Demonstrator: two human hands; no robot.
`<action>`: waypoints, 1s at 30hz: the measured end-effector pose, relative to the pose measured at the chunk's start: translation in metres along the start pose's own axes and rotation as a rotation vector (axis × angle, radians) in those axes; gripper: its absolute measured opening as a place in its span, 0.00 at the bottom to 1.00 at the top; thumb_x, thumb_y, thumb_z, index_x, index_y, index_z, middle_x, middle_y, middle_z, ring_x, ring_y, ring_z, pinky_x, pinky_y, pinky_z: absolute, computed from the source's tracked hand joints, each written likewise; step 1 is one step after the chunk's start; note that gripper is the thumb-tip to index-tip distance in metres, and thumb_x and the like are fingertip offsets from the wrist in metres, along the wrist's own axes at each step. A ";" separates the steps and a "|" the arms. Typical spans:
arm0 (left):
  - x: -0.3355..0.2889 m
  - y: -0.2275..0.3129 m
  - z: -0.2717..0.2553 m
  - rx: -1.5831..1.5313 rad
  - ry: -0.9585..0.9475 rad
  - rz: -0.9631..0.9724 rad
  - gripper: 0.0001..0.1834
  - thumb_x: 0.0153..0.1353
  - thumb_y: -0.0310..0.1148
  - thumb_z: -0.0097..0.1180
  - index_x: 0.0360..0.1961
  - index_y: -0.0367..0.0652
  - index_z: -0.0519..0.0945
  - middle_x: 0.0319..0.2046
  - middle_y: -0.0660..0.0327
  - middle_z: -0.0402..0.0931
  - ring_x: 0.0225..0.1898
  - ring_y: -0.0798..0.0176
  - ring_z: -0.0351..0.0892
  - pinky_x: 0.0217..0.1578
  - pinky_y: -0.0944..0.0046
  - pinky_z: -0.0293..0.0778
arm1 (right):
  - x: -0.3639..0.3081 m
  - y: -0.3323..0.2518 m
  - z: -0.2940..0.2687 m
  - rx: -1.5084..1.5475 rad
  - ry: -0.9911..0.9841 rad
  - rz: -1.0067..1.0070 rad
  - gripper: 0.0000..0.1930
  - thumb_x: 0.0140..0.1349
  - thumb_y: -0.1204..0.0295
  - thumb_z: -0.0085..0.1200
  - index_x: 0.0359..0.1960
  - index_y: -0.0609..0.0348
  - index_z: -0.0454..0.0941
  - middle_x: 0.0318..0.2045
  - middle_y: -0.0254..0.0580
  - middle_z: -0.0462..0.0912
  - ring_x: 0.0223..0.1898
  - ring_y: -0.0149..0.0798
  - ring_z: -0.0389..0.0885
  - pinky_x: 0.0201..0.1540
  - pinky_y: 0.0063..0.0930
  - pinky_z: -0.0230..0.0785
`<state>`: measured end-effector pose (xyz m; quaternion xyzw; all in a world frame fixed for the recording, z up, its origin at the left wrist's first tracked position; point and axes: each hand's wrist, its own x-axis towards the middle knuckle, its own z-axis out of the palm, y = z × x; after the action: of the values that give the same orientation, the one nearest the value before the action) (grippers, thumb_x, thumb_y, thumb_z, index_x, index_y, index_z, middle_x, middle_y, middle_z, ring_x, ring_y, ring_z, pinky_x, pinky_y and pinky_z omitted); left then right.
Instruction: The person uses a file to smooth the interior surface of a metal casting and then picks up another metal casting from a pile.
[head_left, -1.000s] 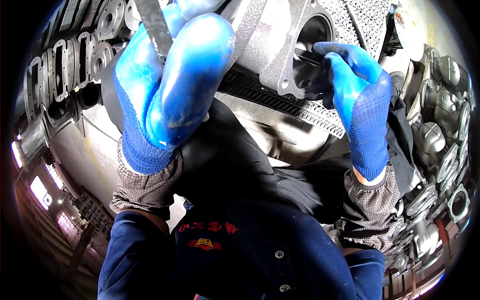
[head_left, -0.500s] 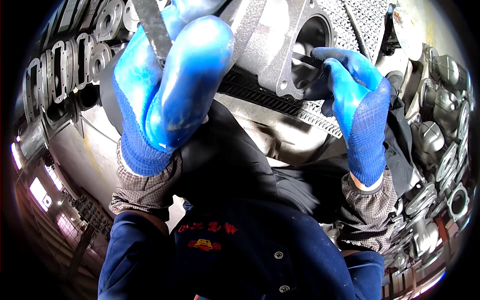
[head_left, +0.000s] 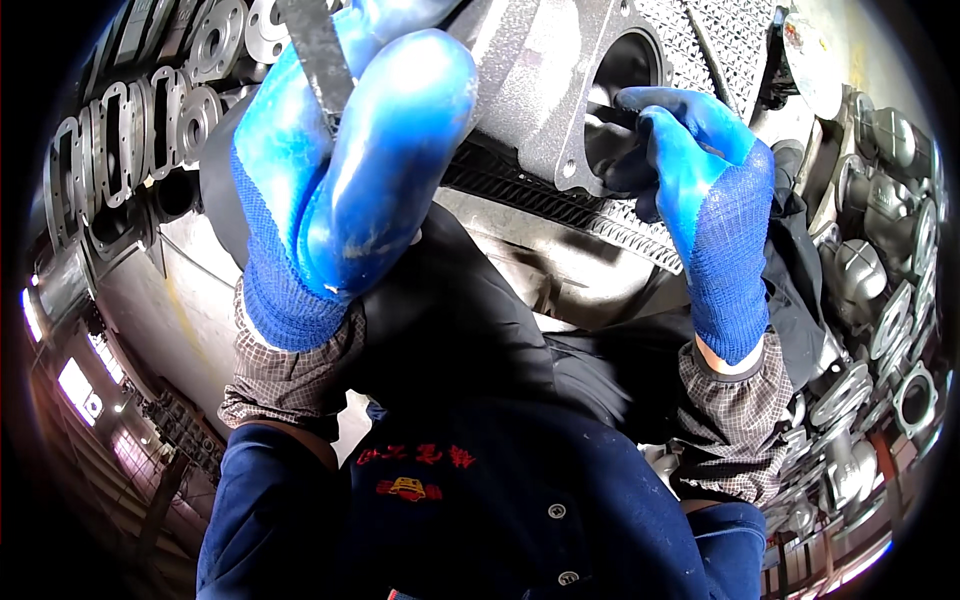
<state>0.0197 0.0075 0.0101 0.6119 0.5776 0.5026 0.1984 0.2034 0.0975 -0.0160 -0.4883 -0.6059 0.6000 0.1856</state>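
Note:
My left hand (head_left: 385, 150), in a blue coated glove, is closed around a flat, dark grey metal bar (head_left: 318, 55) that runs up out of the picture. Beside it lies a grey cast metal housing (head_left: 545, 90) with a flange and a round opening (head_left: 622, 70). At the lower rim of that opening is my right hand (head_left: 710, 170), gloved alike, its thumb and fingers curled together. The fingertips reach into the shadow of the opening; what they hold, if anything, is too dark to tell.
Under the housing is a textured metal grate (head_left: 690, 60) with a dark rod (head_left: 712, 60) lying on it. Flanged castings (head_left: 130, 140) stand in rows at left. More castings (head_left: 870, 280) are heaped at right. My dark trouser legs (head_left: 470, 300) are below the housing.
My left hand and the bar have shifted slightly right. My right hand has moved a little left and up, its fingers nearer the inside of the opening. The housing looks unmoved.

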 end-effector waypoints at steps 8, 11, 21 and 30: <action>-0.003 -0.002 0.000 -0.040 0.025 -0.037 0.44 0.59 0.61 0.50 0.59 0.27 0.69 0.62 0.46 0.63 0.65 0.51 0.60 0.66 0.52 0.50 | -0.004 -0.010 -0.006 0.153 0.018 0.067 0.09 0.62 0.78 0.47 0.38 0.67 0.80 0.23 0.40 0.82 0.21 0.24 0.80 0.19 0.15 0.67; -0.004 0.002 0.005 -0.125 0.060 -0.097 0.45 0.59 0.62 0.49 0.59 0.27 0.69 0.61 0.46 0.64 0.64 0.51 0.61 0.66 0.52 0.50 | -0.001 -0.008 -0.011 0.148 -0.033 0.021 0.10 0.63 0.79 0.47 0.40 0.68 0.80 0.27 0.42 0.83 0.23 0.26 0.80 0.22 0.16 0.71; -0.016 0.000 -0.004 -0.064 0.109 -0.195 0.34 0.61 0.50 0.51 0.57 0.29 0.70 0.55 0.50 0.70 0.57 0.56 0.69 0.59 0.58 0.59 | 0.017 0.008 -0.025 -0.158 -0.283 -0.119 0.10 0.64 0.77 0.49 0.44 0.64 0.80 0.25 0.35 0.81 0.24 0.21 0.74 0.27 0.16 0.68; -0.029 -0.005 -0.016 -0.010 0.140 -0.286 0.23 0.63 0.34 0.55 0.56 0.30 0.72 0.49 0.54 0.76 0.49 0.61 0.76 0.52 0.64 0.69 | 0.016 0.003 -0.020 0.031 -0.278 0.021 0.10 0.64 0.78 0.49 0.43 0.65 0.80 0.24 0.38 0.81 0.23 0.24 0.77 0.28 0.17 0.71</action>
<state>0.0091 -0.0226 0.0018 0.4858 0.6686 0.5137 0.2303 0.2134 0.1207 -0.0200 -0.4038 -0.6114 0.6730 0.1011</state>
